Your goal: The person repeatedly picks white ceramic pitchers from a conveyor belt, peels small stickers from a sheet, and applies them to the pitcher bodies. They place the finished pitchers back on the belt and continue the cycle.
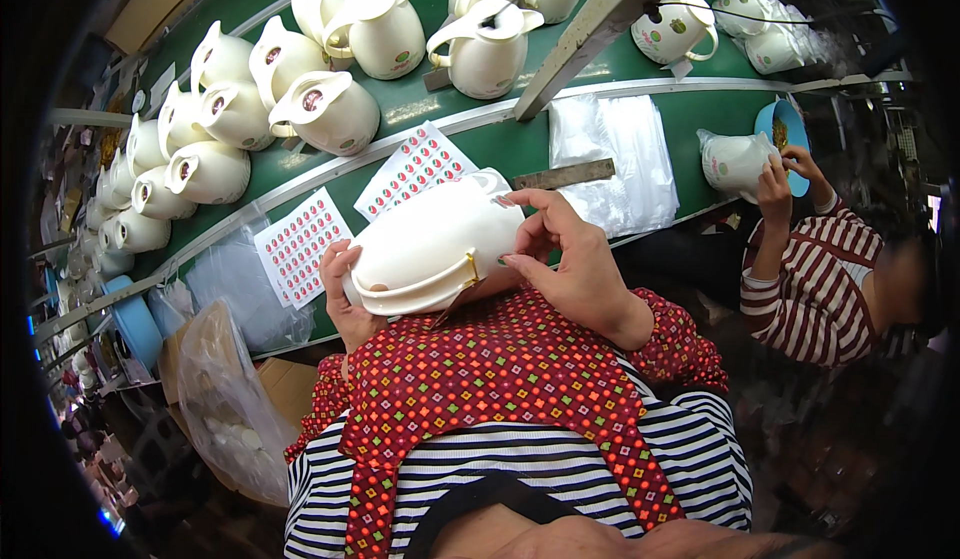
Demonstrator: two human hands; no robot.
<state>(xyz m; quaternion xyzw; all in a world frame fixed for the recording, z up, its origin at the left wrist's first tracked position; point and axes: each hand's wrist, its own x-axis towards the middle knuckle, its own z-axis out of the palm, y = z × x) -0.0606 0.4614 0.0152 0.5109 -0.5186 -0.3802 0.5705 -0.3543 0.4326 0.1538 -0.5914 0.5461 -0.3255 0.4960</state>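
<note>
So, we cup the jug point(425, 234) with left hand point(348, 294); right hand point(580, 259) half-open at its 3 o'clock; gold tie point(473, 268) on, unbagged.

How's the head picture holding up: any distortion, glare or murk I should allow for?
Head view: the fisheye bows the pale table rail; head view: the white pitcher is bright with little shading, while the plastic sheets shine; head view: left hand and right hand read clearly, but the lower right is dark.
</note>
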